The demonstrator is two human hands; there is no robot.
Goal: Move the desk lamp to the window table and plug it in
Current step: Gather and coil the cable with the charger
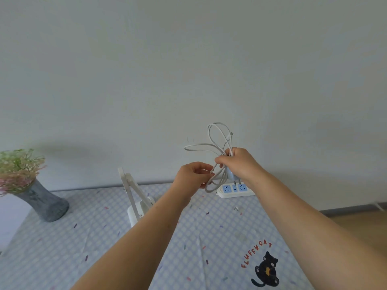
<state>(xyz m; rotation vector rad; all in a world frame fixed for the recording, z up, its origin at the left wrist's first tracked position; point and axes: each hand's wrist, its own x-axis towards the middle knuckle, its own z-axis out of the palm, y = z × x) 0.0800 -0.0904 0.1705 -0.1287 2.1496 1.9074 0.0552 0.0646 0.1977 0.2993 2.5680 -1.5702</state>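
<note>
Both hands are raised above the counter (104,237), working a loosely coiled white cable (215,135). The right hand (236,164) grips the gathered coil, its fingers (223,159) curled tight around the strands, and the white plug adapter (231,174) is tucked under the same grip, its prongs pointing down. Cable loops stand up above this hand and stick out to its left. The left hand (190,176), just beside the right, has its fingers (201,165) curled with the thumb close to them, pinching a lower loop that hangs below the coil.

A white power strip (225,192) with blue socket faces lies on the counter against the wall, directly under the adapter's prongs but apart from them. The white desk lamp (134,191) stands on the counter left of the left forearm, its arm folded and leaning up toward the wall. A grey vase (45,203) of pink and green flowers (18,168) sits at the counter's far left. The checked cloth carries a black cat print (267,268) near the right forearm.
</note>
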